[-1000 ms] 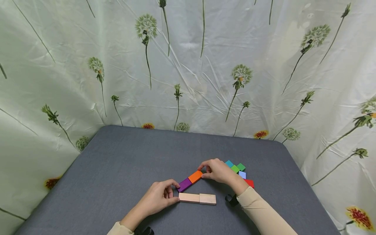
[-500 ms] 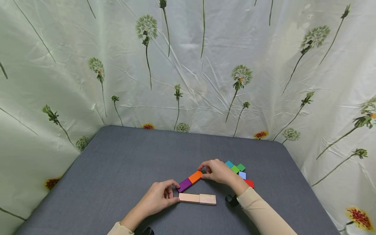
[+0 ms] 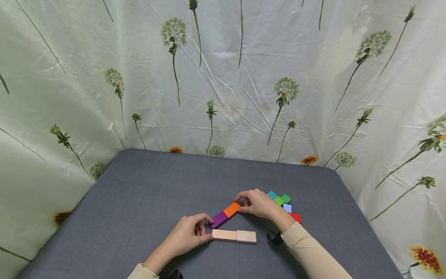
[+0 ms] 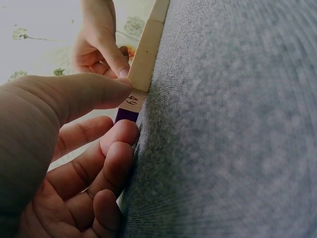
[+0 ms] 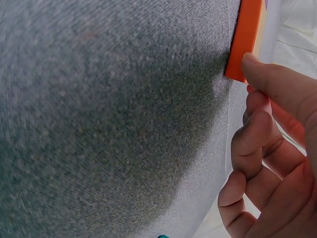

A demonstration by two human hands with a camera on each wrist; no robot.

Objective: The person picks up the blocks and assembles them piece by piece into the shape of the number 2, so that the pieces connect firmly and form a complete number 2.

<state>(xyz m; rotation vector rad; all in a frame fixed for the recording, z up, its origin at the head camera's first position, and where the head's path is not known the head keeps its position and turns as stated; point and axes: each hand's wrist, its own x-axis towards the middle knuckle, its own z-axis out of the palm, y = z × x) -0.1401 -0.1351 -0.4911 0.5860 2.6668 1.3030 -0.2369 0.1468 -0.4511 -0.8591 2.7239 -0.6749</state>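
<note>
In the head view, a purple block (image 3: 219, 219) and an orange block (image 3: 231, 209) lie end to end in a slanting row. Below them, two plain wooden blocks (image 3: 224, 235) form a straight row, and the rows come close together at their left ends. There my left hand (image 3: 188, 232) has its thumb on the plain block and its index finger at the purple one; a "49" shows on the plain block's end (image 4: 131, 100) in the left wrist view. My right hand (image 3: 259, 203) pinches the free end of the orange block, its thumb on the corner (image 5: 252, 58).
Beyond my right wrist lie a teal block (image 3: 272, 194), green blocks (image 3: 285, 198), a light blue block (image 3: 287, 207) and a red block (image 3: 296, 217), partly behind the arm. The grey tabletop (image 3: 167, 182) ends at a flower-patterned curtain (image 3: 244, 116).
</note>
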